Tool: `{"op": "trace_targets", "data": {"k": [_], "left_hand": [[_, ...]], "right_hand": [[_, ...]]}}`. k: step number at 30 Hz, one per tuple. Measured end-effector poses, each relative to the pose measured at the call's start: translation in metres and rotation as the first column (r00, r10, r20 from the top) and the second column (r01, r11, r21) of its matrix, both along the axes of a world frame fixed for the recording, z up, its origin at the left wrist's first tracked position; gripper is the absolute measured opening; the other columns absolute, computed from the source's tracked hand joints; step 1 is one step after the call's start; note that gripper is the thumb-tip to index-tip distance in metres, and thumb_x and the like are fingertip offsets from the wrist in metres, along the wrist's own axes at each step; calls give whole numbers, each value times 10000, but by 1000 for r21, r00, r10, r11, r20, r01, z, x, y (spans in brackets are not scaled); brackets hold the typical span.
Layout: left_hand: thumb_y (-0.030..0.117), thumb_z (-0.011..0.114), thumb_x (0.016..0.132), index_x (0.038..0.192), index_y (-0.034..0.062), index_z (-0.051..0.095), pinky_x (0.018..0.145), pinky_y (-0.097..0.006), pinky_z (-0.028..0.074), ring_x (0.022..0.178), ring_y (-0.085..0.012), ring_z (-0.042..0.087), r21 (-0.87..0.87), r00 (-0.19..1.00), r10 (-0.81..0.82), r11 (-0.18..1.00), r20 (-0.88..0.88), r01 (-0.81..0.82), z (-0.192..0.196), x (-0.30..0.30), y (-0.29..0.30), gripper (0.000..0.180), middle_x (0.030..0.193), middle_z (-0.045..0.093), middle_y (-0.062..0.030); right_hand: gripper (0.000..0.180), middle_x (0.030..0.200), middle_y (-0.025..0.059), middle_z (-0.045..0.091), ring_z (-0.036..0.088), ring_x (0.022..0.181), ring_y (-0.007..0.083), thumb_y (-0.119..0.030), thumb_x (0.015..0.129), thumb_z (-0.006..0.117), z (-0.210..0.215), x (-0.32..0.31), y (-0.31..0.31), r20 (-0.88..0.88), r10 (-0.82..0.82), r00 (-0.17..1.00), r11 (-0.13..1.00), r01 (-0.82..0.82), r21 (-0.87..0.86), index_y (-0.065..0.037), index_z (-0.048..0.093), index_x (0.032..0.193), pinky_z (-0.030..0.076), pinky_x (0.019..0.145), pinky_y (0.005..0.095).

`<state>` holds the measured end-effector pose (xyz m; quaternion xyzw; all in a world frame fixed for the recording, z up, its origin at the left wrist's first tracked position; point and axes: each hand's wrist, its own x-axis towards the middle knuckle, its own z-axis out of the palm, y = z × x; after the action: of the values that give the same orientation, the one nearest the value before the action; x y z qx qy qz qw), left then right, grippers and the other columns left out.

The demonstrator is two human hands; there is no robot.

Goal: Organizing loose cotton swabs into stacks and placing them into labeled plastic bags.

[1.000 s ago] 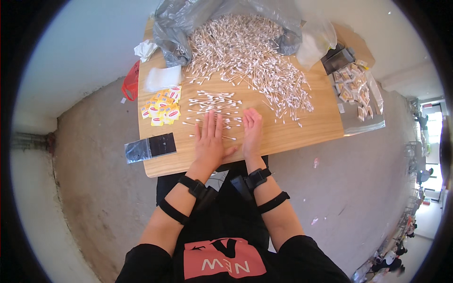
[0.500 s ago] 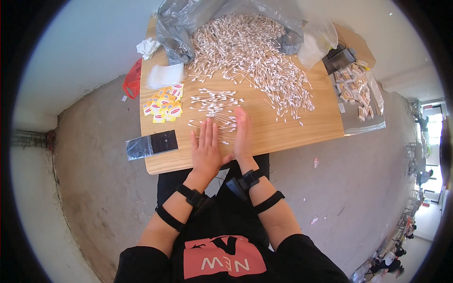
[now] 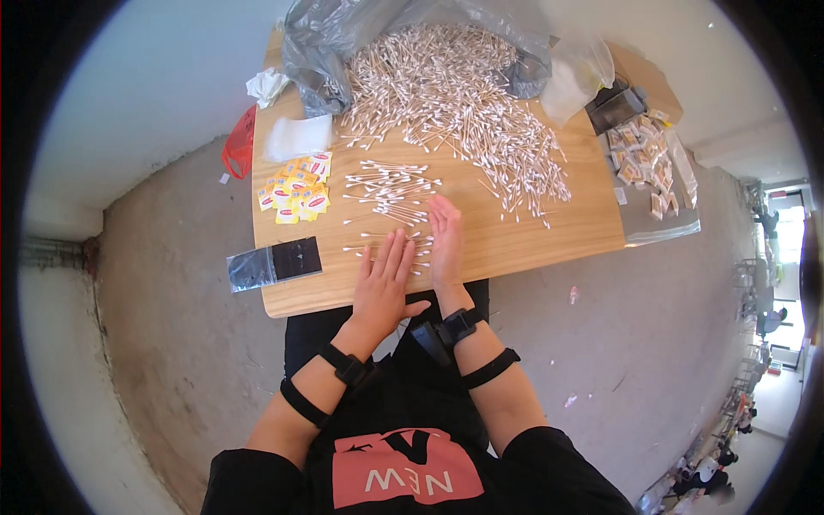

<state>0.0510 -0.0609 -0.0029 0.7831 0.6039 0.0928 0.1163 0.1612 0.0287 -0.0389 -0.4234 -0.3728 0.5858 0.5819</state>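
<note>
My left hand (image 3: 382, 283) lies flat near the table's front edge, fingers stretched over a few cotton swabs (image 3: 421, 252) whose white tips show beside it. Standing on its edge just to the right is my right hand (image 3: 446, 245), its fingers straight and held together, close to those swab tips. Beyond both hands lies a small loose bunch of cotton swabs (image 3: 390, 190), mostly pointing left to right. Farther back a large heap of cotton swabs (image 3: 446, 99) spills out of a grey plastic bag (image 3: 313, 64).
On the wooden table's (image 3: 549, 245) left are clear bags (image 3: 298, 139), yellow and white cards (image 3: 296, 189) and a small black sheet in a clear sleeve (image 3: 273, 263). Crumpled tissue (image 3: 268, 86) lies behind. Filled small packets (image 3: 644, 154) sit at the right, beside a black device (image 3: 616, 109).
My left hand has slid toward me, drawing a few swabs away from the small bunch. A gap now shows between them. My right hand stays almost in place.
</note>
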Motion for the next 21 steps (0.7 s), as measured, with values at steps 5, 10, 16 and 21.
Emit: {"op": "trace_targets", "data": {"k": [5,10,16,21], "left_hand": [[626,700,656,1468,-28,248,1153,-530,125,1458,-300,170,16,1000,-16,1000,-5,16,-1,-3,-4,1137,1556,209,-190],[631,718,629,1453,-63,248,1150,-540,122,1454,-325,171,11,995,89,996,52,-90,3,4,9,1176,1549,207,-215],[668,714,607,1448,-55,279,1149,-531,150,1453,-316,177,70,990,135,989,-49,-132,-3,8,17,1191,1552,207,-205],[619,736,611,1443,-64,270,1141,-537,174,1434,-346,224,35,998,59,998,-5,-59,-2,5,-3,1173,1539,232,-222]], "right_hand": [[542,1335,196,462,407,1305,259,-385,1034,276,1,2,4,-106,-44,993,998,38,-55,56,420,1316,269,1140,374],[498,1295,201,481,447,1259,261,-343,1033,294,3,4,8,-257,-91,962,990,60,-127,59,441,1287,302,1122,365],[545,1272,198,500,456,1246,261,-381,1040,274,1,5,7,-214,-57,975,995,37,-96,77,439,1286,313,1115,365],[564,1280,206,492,460,1242,266,-381,1043,262,3,4,6,-188,-64,980,992,43,-115,91,433,1298,323,1109,364]]}}
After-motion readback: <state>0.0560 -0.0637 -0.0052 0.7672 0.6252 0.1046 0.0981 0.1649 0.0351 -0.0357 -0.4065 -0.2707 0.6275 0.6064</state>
